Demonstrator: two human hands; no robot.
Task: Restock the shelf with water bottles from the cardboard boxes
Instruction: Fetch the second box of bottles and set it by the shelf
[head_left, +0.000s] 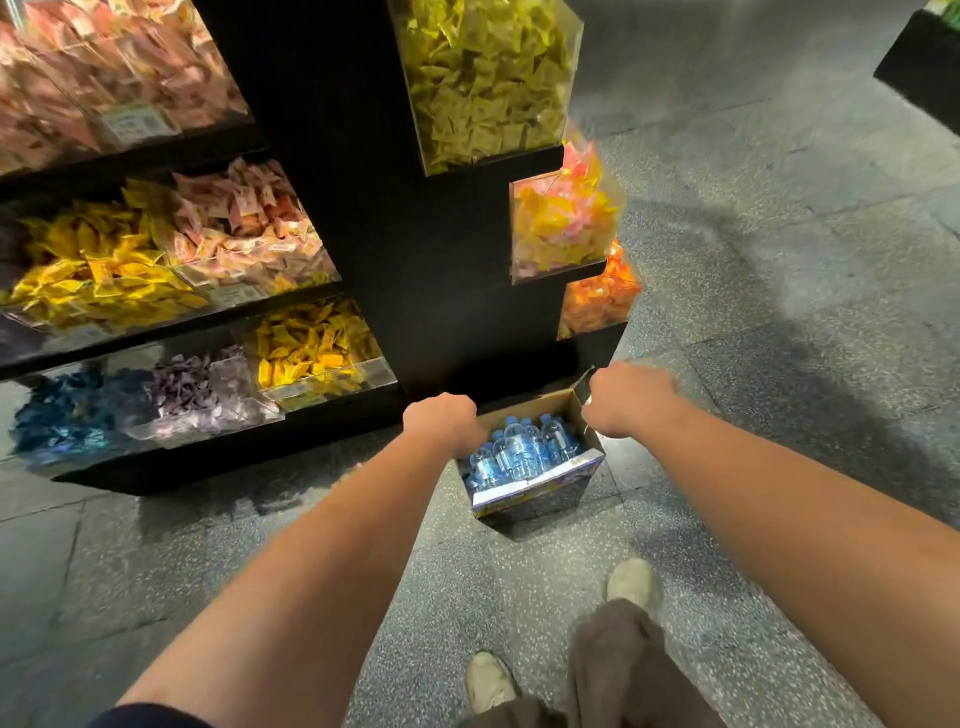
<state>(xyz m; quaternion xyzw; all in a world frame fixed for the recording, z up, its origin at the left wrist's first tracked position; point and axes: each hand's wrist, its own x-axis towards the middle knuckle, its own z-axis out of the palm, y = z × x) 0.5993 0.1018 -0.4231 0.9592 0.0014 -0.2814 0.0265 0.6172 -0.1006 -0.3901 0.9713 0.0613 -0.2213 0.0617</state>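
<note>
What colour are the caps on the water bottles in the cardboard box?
Blue, on clear bottles with blue labels; seen in the head view, the only one.

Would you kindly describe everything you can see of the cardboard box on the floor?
The box is brown cardboard inside, with a white, blue and yellow printed front. It stands open-topped on the speckled floor, against the base of the black shelf unit. It is packed with clear water bottles with blue caps and labels. The left hand is at its left edge and the right hand at its raised right flap; both are fisted, and whether they actually grip it cannot be told.
</note>
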